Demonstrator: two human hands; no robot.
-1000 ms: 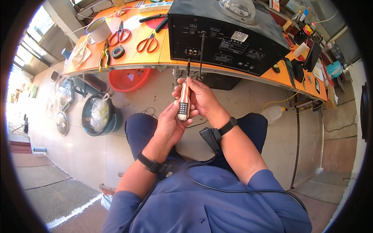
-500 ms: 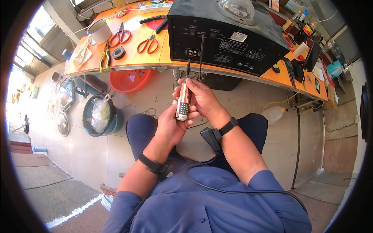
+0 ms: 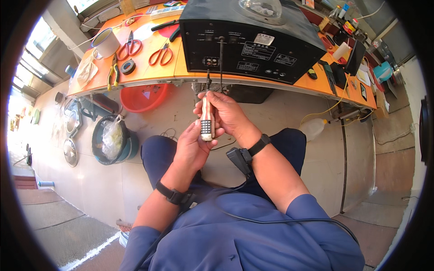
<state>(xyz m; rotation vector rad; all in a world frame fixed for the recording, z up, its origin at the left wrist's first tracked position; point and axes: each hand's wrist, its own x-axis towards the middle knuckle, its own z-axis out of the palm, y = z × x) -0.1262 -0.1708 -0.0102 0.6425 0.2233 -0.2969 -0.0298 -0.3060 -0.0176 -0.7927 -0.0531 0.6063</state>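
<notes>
In front of my knees I hold a hand tool with a thick cream and reddish-brown striped handle [image 3: 206, 119]. A black band dotted with white runs round its lower part. A thin dark piece rises from its top toward the black box [image 3: 246, 56]; its exact kind I cannot make out. My left hand [image 3: 192, 137] is closed round the lower end of the handle. My right hand [image 3: 228, 113] grips the upper part, thumb and finger near the top. The box stands on the orange table [image 3: 181, 67], with a black cable plugged into its near face.
On the table at left lie red-handled scissors [image 3: 129, 49], a smaller red pair [image 3: 161, 55], yellow-handled pliers [image 3: 113, 74], a tape roll [image 3: 129, 67] and a white mug [image 3: 106, 43]. Below are a red basin [image 3: 144, 101] and a lined bucket [image 3: 115, 144]. A plastic jug [image 3: 315, 129] lies at right.
The view has shifted, so the table and box sit further left. The handle has turned slightly, showing more of the dotted band. Both hands keep their hold.
</notes>
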